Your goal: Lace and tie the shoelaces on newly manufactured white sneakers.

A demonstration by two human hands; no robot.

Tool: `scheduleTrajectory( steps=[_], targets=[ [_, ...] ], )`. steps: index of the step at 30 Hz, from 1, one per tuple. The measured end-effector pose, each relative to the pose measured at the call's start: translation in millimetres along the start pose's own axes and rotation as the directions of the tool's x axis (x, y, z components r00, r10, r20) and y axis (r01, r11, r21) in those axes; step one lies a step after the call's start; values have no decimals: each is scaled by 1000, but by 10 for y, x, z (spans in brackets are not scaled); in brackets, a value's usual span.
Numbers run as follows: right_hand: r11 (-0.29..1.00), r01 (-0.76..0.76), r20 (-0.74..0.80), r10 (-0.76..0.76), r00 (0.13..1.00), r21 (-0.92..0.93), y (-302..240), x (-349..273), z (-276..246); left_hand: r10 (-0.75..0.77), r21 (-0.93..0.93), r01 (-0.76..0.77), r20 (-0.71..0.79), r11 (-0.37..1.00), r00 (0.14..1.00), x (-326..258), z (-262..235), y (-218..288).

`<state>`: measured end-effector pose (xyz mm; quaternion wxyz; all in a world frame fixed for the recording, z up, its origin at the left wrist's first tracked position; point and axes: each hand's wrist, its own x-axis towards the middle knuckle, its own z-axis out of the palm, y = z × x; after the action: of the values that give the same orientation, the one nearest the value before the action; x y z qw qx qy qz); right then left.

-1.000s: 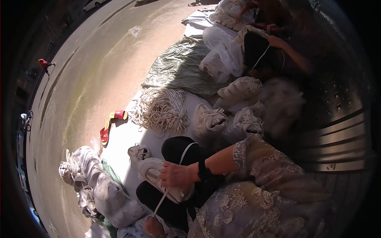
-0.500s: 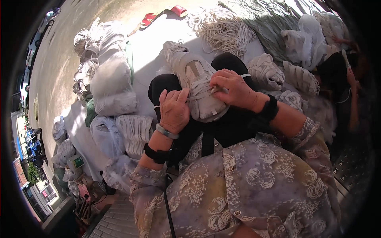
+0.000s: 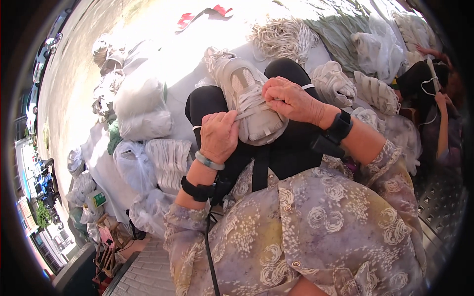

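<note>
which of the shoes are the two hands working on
The shoe between the knees: the left hand and right hand are both at its laces. Neither touches the other shoes.

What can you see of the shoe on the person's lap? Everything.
The shoe is pale off-white, with a rounded toe, crisscrossed light laces and an opening showing mesh-like texture. The upper could be fabric or synthetic; I can't tell which. It lies upper-side up between black-clad knees, toe toward the person. The left hand and right hand pinch the laces from either side. The sole is mostly hidden.
</note>
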<state>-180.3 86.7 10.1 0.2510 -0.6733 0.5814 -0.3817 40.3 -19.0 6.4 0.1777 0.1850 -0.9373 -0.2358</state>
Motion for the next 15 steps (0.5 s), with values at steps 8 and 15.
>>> scheduleTrajectory(
  steps=[8, 15],
  targets=[
    [984, -86, -51, 78, 996, -157, -30, 74, 129, -43, -23, 43, 14, 999, 999, -27, -52, 58],
    [977, -212, -137, 210, 968, 2, -96, -74, 42, -351, -241, 418, 276, 876, 895, -229, -401, -164]
  ],
)
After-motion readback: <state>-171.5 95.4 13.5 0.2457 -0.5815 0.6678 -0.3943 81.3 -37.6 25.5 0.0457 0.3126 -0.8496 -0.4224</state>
